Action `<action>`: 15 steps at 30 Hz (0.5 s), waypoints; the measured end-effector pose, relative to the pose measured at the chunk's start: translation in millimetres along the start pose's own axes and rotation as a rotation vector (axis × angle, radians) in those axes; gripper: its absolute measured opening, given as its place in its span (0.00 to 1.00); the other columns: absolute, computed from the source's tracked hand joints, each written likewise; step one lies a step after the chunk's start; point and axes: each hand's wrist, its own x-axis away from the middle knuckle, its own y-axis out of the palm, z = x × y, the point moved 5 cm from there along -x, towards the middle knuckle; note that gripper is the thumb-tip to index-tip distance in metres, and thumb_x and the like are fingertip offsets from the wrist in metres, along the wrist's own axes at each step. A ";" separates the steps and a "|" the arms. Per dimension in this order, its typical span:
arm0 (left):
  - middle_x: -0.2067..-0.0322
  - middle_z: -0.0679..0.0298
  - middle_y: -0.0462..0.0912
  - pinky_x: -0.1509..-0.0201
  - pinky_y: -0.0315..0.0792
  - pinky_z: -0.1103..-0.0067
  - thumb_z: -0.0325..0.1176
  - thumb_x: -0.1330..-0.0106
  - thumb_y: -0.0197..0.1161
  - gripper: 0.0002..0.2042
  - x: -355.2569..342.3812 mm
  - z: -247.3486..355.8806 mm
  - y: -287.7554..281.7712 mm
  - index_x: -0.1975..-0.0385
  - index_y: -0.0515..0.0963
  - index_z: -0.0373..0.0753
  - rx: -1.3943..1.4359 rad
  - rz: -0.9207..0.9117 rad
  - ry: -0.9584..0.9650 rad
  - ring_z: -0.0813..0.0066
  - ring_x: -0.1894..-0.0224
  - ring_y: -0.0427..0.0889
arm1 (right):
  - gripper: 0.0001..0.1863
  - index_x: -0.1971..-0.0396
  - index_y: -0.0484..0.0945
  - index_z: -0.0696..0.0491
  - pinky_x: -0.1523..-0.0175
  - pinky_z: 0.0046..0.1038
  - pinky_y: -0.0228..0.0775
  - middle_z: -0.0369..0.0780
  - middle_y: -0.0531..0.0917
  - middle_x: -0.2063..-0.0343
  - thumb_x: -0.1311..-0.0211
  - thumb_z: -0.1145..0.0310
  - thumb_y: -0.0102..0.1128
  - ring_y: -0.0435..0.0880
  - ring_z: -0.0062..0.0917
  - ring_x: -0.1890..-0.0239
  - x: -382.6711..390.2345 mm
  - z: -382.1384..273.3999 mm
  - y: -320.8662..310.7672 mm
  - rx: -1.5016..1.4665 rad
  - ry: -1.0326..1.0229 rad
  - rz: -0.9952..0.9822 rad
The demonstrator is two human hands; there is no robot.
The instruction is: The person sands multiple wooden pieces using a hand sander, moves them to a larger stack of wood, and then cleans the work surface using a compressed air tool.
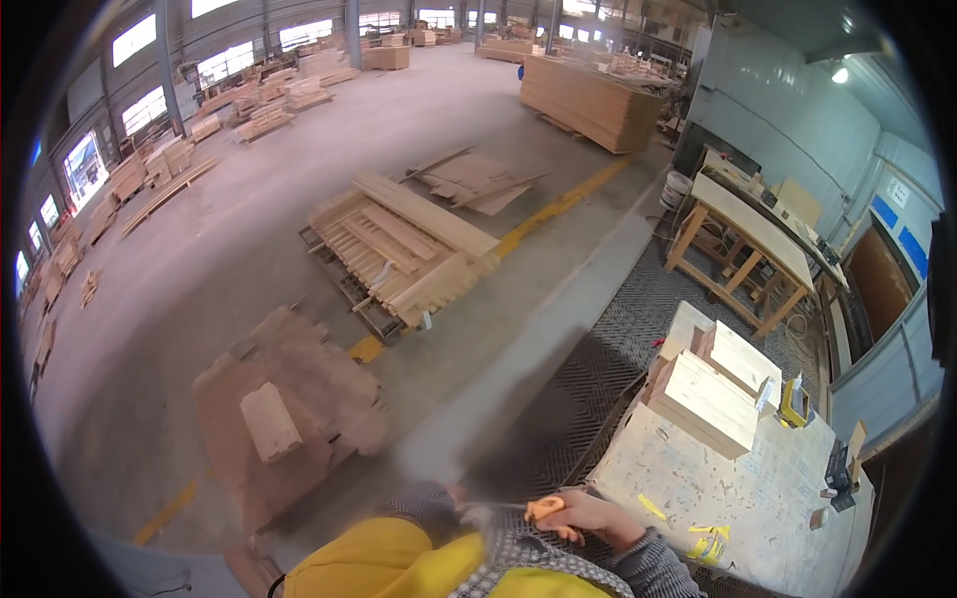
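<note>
My right hand point(596, 515) is in front of my body at the lower middle, its fingers curled around a small orange object point(544, 509). The kind of object is not clear, as it is small and partly covered by the fingers. My left hand point(460, 495) shows only as a blurred patch beyond its dark knit cuff, close to the right one; its fingers cannot be made out. Right of my right hand is a worn, pale worktable point(638, 468). On its far part lie light wooden pieces, a nearer block-like one point(703, 404) and another point(743, 364) behind.
Yellow wrappers point(708, 545), a yellow-black item point(795, 401) and a dark tool point(842, 473) lie on the worktable. A wooden bench point(748, 224) stands beyond it. On the floor ahead are a stack of wooden slats point(399, 249) and brown sheeting point(289, 389) with a board.
</note>
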 end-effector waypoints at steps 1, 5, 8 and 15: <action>0.71 0.57 0.80 0.65 0.72 0.67 0.44 0.44 0.54 0.13 2.1 0.4 -1.9 0.69 0.77 0.42 0.045 -0.013 -0.032 0.63 0.66 0.80 | 0.19 0.64 0.79 0.59 0.71 0.24 0.69 0.38 0.80 0.81 0.46 0.58 0.60 0.79 0.23 0.78 -6.4 -2.5 -11.4 0.455 -0.044 0.217; 0.67 0.57 0.81 0.62 0.72 0.67 0.46 0.45 0.54 0.16 4.8 2.9 -15.2 0.67 0.78 0.42 0.197 -0.040 -0.129 0.63 0.64 0.80 | 0.21 0.62 0.79 0.58 0.67 0.28 0.71 0.40 0.81 0.80 0.47 0.55 0.59 0.81 0.29 0.75 10.8 -18.2 -2.7 0.219 -0.016 0.028; 0.65 0.56 0.81 0.60 0.72 0.67 0.48 0.45 0.54 0.18 1.5 8.5 -33.0 0.65 0.79 0.42 0.256 -0.052 -0.151 0.63 0.62 0.81 | 0.15 0.64 0.78 0.64 0.82 0.17 0.61 0.32 0.75 0.82 0.42 0.65 0.59 0.71 0.13 0.84 76.8 8.3 2.1 -0.358 0.084 -0.020; 0.64 0.56 0.83 0.59 0.73 0.66 0.48 0.46 0.57 0.19 32.1 26.8 -87.7 0.63 0.79 0.41 0.231 -0.088 -0.240 0.64 0.61 0.82 | 0.14 0.65 0.79 0.56 0.58 0.22 0.65 0.38 0.79 0.64 0.47 0.62 0.61 0.73 0.16 0.60 195.9 270.0 22.8 -0.272 0.446 0.522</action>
